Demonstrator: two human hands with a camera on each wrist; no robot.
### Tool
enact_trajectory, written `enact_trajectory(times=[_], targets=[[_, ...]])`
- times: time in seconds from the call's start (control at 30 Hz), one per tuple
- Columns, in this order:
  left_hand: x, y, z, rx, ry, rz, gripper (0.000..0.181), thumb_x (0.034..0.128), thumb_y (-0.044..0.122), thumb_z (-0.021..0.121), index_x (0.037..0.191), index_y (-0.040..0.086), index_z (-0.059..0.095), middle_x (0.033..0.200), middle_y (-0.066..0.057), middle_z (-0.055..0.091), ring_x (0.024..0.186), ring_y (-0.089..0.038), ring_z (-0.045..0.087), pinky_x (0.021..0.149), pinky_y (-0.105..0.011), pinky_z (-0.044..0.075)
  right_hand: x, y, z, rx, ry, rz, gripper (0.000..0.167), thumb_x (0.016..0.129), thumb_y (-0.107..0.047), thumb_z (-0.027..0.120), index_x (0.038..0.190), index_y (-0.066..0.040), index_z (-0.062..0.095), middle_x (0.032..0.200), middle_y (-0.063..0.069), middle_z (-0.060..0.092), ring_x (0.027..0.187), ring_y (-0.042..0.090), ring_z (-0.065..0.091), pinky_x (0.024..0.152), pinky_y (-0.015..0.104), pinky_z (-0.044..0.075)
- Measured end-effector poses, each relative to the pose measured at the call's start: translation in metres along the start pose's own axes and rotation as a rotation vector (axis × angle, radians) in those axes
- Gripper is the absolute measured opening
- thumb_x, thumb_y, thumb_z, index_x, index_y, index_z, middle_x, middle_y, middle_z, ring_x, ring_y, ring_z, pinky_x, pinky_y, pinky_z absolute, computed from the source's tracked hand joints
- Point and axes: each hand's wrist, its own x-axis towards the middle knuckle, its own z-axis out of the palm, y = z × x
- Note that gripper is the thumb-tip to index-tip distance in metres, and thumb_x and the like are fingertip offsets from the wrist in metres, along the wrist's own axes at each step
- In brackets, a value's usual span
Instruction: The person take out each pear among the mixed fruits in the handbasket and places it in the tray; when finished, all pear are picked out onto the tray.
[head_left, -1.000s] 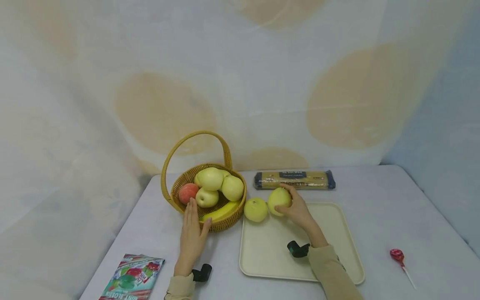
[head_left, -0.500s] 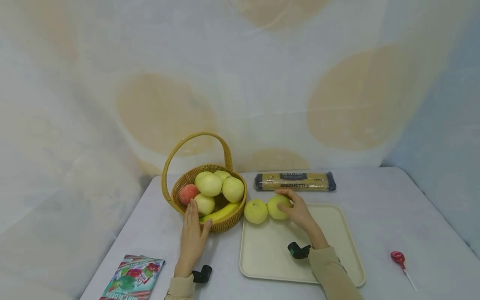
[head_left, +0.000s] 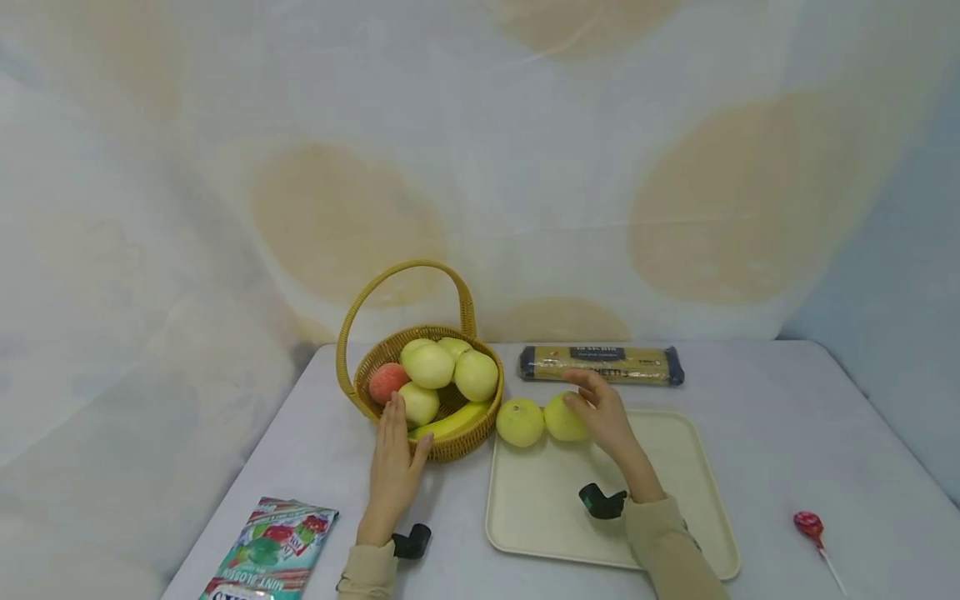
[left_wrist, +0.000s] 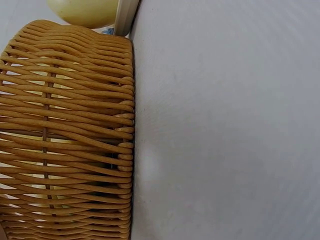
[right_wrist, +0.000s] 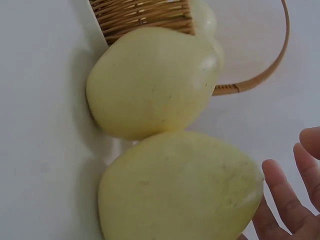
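Fruit (head_left: 565, 419), smooth, likely firm and weighty, sits just beside the right hand (head_left: 609, 421), fingers parted; cupping its middle looks surest. Left hand (head_left: 394, 468), fingers straight, flanks basket (head_left: 459, 447).

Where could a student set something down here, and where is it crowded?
Free: tabletop between the tray and the lollipop, and the tray's near left part. Crowded: the basket, heaped with fruit, and the tray's far left, where two pale fruits sit beside the right hand.
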Motion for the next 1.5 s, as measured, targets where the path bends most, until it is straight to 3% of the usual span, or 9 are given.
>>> enact_trajectory(times=[0.13,0.37,0.63,0.83,1.17,1.3,1.5], targets=[[0.0,0.002,-0.002,-0.012,-0.005,-0.007,0.075,0.0989,0.028,0.054,0.154,-0.001,0.012,0.159,-0.024,0.02,0.146,-0.041,0.019,0.114,-0.06,0.023,0.002,-0.006,0.008,-0.014,-0.003,-0.03,0.035,0.095,-0.004,0.057,0.129,0.004,0.053,0.133,0.026,0.053,0.13,0.043,0.045,0.114,0.056,0.032],[0.005,0.005,0.005,-0.001,-0.013,0.006,0.075,0.0995,0.028,0.053,0.154,-0.002,0.012,0.16,-0.022,0.018,0.147,-0.041,0.019,0.117,-0.057,0.021,0.005,-0.013,0.016,-0.031,-0.015,-0.079,0.035,0.094,-0.006,0.059,0.128,-0.003,0.057,0.138,0.016,0.054,0.135,0.036,0.045,0.115,0.052,0.033],[0.007,0.008,0.01,-0.006,-0.039,0.0,0.075,0.1,0.029,0.052,0.155,-0.001,0.01,0.162,-0.019,0.014,0.149,-0.037,0.016,0.118,-0.055,0.02,0.006,-0.02,0.026,-0.001,0.012,-0.162,0.033,0.093,0.0,0.059,0.125,0.002,0.057,0.135,0.02,0.055,0.126,0.037,0.05,0.109,0.053,0.04],[0.005,0.007,0.011,0.007,-0.024,0.005,0.075,0.0997,0.03,0.052,0.155,0.0,0.011,0.161,-0.02,0.016,0.148,-0.038,0.018,0.117,-0.056,0.021,0.017,-0.02,0.038,0.059,-0.023,-0.149,0.036,0.091,0.004,0.059,0.127,0.004,0.056,0.135,0.022,0.054,0.123,0.04,0.051,0.107,0.054,0.041],[0.004,0.011,0.015,0.01,-0.002,0.041,0.074,0.0989,0.029,0.054,0.154,-0.002,0.014,0.16,-0.021,0.019,0.147,-0.039,0.021,0.116,-0.056,0.024,0.031,-0.029,0.054,0.002,-0.1,-0.113,0.036,0.094,-0.003,0.059,0.129,-0.002,0.056,0.137,0.018,0.053,0.129,0.038,0.048,0.108,0.055,0.041],[0.005,0.012,0.016,0.01,-0.005,0.044,0.074,0.099,0.029,0.054,0.154,-0.001,0.014,0.161,-0.02,0.019,0.147,-0.038,0.02,0.117,-0.055,0.024,0.032,-0.044,0.057,-0.002,-0.112,-0.098,0.037,0.094,0.0,0.057,0.13,0.001,0.054,0.141,0.022,0.049,0.131,0.041,0.045,0.109,0.057,0.039],[0.005,0.012,0.017,0.012,-0.008,0.041,0.075,0.0989,0.03,0.054,0.154,-0.001,0.014,0.161,-0.02,0.019,0.148,-0.038,0.02,0.117,-0.055,0.024,0.041,-0.036,0.067,-0.025,-0.116,-0.074,0.038,0.094,-0.006,0.059,0.132,-0.003,0.054,0.144,0.019,0.047,0.132,0.039,0.044,0.11,0.057,0.036]])
